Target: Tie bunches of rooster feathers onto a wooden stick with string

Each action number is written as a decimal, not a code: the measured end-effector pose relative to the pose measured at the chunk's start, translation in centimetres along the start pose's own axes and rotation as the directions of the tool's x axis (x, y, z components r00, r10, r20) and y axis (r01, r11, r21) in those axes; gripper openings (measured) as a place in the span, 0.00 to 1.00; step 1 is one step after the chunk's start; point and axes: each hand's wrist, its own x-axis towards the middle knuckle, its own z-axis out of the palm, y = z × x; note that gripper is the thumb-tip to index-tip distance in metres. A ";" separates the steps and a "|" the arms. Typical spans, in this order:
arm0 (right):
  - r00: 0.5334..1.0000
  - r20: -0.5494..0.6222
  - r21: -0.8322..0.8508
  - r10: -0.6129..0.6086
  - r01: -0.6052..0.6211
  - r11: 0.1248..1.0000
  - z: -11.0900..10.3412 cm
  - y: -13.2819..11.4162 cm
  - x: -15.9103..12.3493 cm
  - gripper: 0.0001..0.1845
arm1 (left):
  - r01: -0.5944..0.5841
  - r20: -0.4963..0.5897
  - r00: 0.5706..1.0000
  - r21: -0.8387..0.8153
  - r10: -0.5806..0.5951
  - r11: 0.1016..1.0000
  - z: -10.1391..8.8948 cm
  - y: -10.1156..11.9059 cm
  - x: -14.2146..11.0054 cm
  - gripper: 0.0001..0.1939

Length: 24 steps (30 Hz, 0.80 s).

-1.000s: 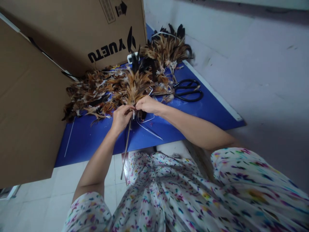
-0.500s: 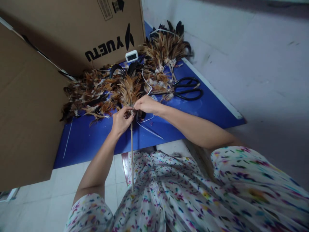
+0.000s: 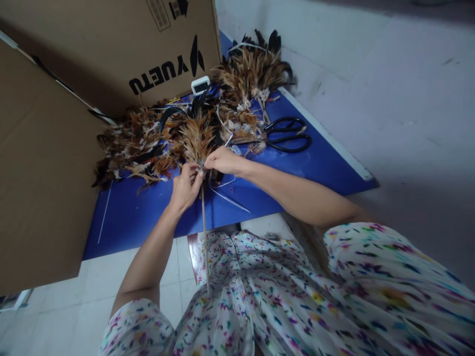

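A feather duster [image 3: 197, 136] with brown feathers and dark curved plumes points away from me, its thin wooden stick [image 3: 204, 222] running down toward my lap. My left hand [image 3: 186, 185] is closed around the base of the feathers, where they meet the stick. Right beside it, the fingers of my right hand [image 3: 219, 160] are pinched together against the same binding spot; what is between the fingertips is too small to make out. A white plastic string [image 3: 228, 200] loops out from under the right hand and trails over the blue table [image 3: 141, 212].
Loose feathers [image 3: 137, 143] are heaped at the left. Black-handled scissors [image 3: 287, 134] lie to the right, near a second feather bundle [image 3: 252, 69] by the wall. A small white digital clock [image 3: 201, 86] stands before the cardboard box [image 3: 111, 44]. Another cardboard panel [image 3: 40, 163] borders the left.
The duster has turned slightly, its dark plumes shifting left and the stick's lower end moving a little right. The left fingers have shifted on the binding; the right hand stays pinched there.
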 end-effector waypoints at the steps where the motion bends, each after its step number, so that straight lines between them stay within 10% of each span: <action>1: 1.000 -0.003 -0.003 0.004 -0.004 1.000 0.0 -0.1 0.0 0.06 | 0.012 0.000 1.000 -0.023 -0.012 1.000 0.1 -0.2 0.0 0.17; 24: 0.998 0.006 -0.173 -0.069 0.069 0.983 0.4 0.4 0.1 0.08 | 0.037 0.058 0.998 0.006 -0.037 0.999 -0.3 -0.2 0.2 0.12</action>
